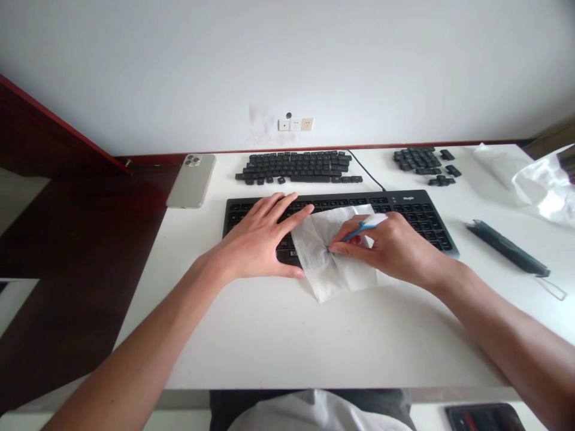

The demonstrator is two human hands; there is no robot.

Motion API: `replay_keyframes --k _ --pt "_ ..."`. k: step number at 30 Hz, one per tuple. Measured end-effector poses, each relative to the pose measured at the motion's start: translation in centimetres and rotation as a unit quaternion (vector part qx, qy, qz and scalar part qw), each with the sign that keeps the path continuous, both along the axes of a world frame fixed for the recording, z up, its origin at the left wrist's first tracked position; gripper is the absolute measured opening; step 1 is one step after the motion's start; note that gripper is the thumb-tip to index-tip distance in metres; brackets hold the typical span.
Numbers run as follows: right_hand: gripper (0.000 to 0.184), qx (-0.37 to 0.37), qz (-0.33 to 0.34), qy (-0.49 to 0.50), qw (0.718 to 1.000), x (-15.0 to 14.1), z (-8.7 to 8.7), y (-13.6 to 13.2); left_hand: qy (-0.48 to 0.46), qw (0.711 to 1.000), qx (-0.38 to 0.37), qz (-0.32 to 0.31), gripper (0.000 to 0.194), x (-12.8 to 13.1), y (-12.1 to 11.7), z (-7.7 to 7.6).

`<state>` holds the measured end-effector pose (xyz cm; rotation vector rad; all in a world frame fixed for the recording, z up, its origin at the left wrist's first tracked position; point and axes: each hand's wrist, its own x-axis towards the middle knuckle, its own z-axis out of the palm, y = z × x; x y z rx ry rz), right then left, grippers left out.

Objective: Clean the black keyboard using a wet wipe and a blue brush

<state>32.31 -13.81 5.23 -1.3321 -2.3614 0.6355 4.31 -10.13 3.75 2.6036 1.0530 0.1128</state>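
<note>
Left to right, relative to keyboard: phone lies left of it, long side pointing front-to-back. Keyboard's long axis runs left-right on white desk. Left hand lies flat on its left half, fingers spread, not gripping. Wipe sits on its front middle, overhanging front edge. Right hand fingers pinch wipe and blue handle, which points right and back. Keycaps sit behind keyboard, more keycaps behind its right end. Dark case and plastic bag lie further right.

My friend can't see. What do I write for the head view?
A left hand rests on a black keyboard with its keycaps off, while a right hand pushes a white wipe with a blue handle. Loose keycaps lie behind on a white desk.
</note>
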Motion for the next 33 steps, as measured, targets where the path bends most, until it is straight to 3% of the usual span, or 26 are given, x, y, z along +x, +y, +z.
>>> replay_keyframes --k 8,15,22,33 --pt "0.021 -0.049 0.007 0.028 0.998 -0.2 0.4 -0.3 0.000 1.000 0.003 -0.001 0.120 0.0 0.0 0.0" --pt "0.021 0.018 -0.002 0.059 0.998 -0.1 -0.7 -0.3 -0.010 1.000 -0.005 0.000 0.120 -0.1 0.0 -0.1" --pt "0.027 0.023 0.026 -0.002 0.999 0.0 0.1 -0.3 -0.007 1.000 -0.005 0.001 0.119 -0.1 0.0 0.1" --pt "0.035 0.111 0.025 -0.057 0.992 0.6 -1.0 -0.3 -0.009 1.000 0.002 -0.005 0.120 -0.1 0.1 -0.2"
